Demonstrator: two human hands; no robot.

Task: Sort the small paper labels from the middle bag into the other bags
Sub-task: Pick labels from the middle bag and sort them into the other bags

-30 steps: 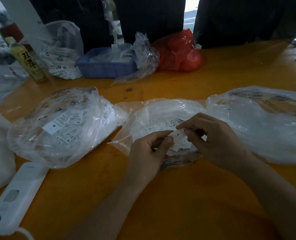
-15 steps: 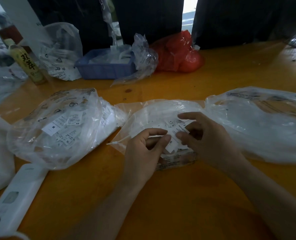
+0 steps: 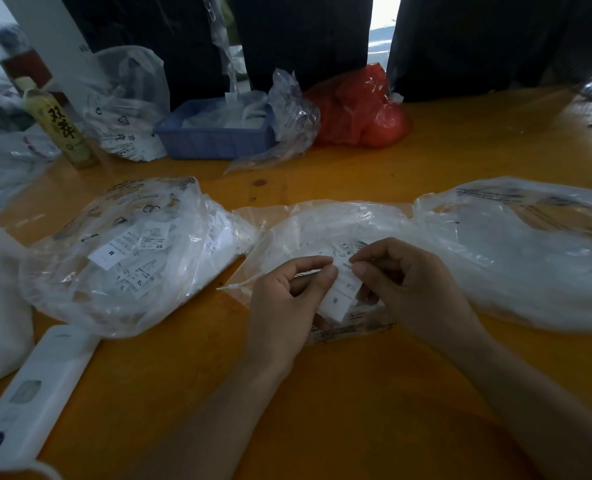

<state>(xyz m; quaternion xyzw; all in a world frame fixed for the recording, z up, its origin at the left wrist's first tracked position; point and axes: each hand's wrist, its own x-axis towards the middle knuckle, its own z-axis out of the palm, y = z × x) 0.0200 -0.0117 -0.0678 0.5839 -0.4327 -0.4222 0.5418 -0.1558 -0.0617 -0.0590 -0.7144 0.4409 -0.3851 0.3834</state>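
Both hands, left hand (image 3: pixel 287 299) and right hand (image 3: pixel 405 285), now pinch a small white paper label (image 3: pixel 341 294) lifted clear of the clear plastic middle bag (image 3: pixel 308 230), ready for sorting.

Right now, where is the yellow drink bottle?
In the head view the yellow drink bottle stands upright at the far left of the table, beside a white plastic bag and left of the blue basket.

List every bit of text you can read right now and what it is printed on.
"M": white paper label inside the left clear plastic bag.
"XS": label in the same bag.
"XL": label there too.
"双井": yellow drink bottle.
Label stack pinched by both hands: print too blurred.
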